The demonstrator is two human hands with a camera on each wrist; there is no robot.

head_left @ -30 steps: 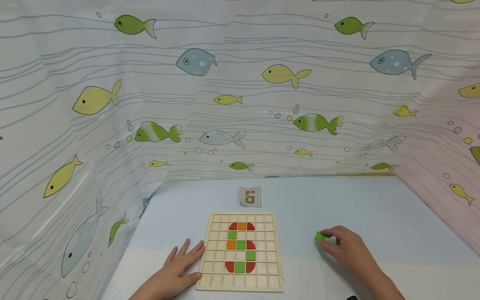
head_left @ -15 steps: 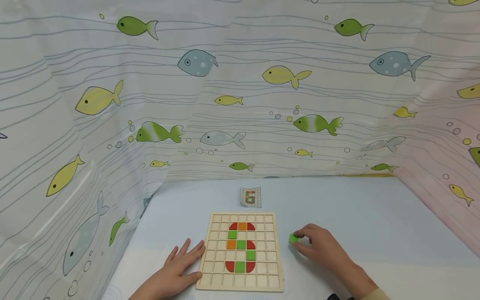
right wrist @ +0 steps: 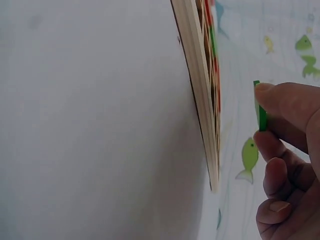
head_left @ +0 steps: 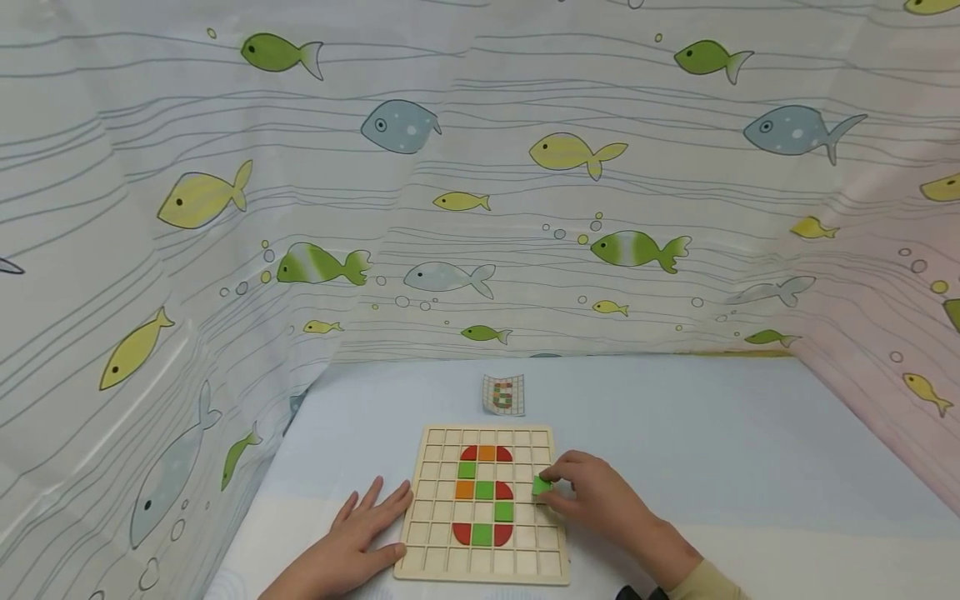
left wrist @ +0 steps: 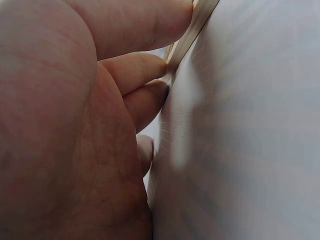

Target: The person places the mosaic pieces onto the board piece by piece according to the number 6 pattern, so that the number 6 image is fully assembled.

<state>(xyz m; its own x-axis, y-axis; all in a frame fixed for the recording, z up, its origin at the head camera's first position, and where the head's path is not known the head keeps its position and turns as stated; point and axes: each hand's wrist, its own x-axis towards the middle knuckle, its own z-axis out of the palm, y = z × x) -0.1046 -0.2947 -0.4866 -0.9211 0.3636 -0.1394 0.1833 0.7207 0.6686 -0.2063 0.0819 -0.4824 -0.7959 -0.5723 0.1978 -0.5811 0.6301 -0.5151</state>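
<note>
A wooden grid board [head_left: 431, 542] lies on the pale blue table, with red, orange and green tiles [head_left: 483, 490] set in its middle columns. My right hand [head_left: 592, 496] pinches a small green tile [head_left: 542, 486] just above the board's right columns. The right wrist view shows that green tile [right wrist: 260, 107] held a little off the board's edge [right wrist: 200, 95]. My left hand [head_left: 360, 533] lies flat on the table, fingers straight, touching the board's left edge [left wrist: 192, 30].
A small pattern card [head_left: 503, 394] stands behind the board. A fish-print curtain [head_left: 480, 183] walls the table at the back and both sides. Bare table surface [head_left: 750, 450] stretches to the right of the board.
My right hand has carried the green tile leftward from the open table to above the board's right columns. The left hand has stayed put.
</note>
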